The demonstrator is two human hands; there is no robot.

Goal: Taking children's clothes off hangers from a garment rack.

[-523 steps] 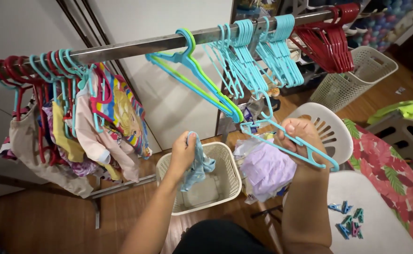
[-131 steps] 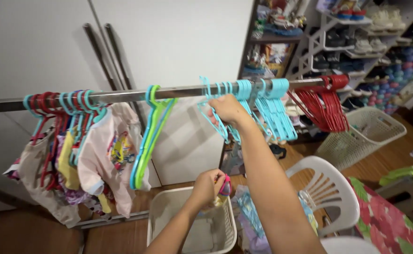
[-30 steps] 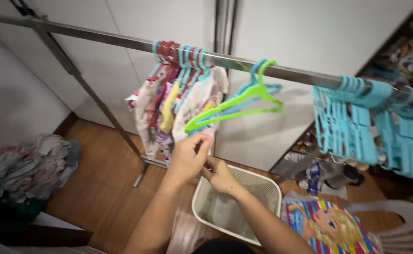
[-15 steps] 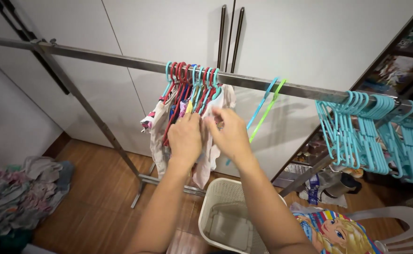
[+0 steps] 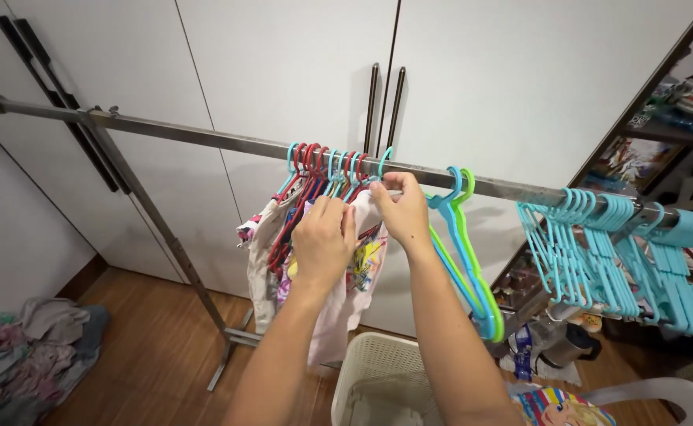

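A printed shirt (image 5: 362, 260) hangs on the rail (image 5: 204, 140) — light, limp cloth, probably best held at the shoulders. It is pinched by the left hand (image 5: 323, 241); the right hand (image 5: 404, 211) is closed on its hanger hook (image 5: 383, 162).

Single head view, looking slightly down and forward, close on the metal rail (image 5: 204, 142), white cupboard doors (image 5: 283, 71) right behind

bare forearms, apparently no sleeves

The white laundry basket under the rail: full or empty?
Looks empty: the basket shows only bare floor inside, though its lower part is cut off by the frame.
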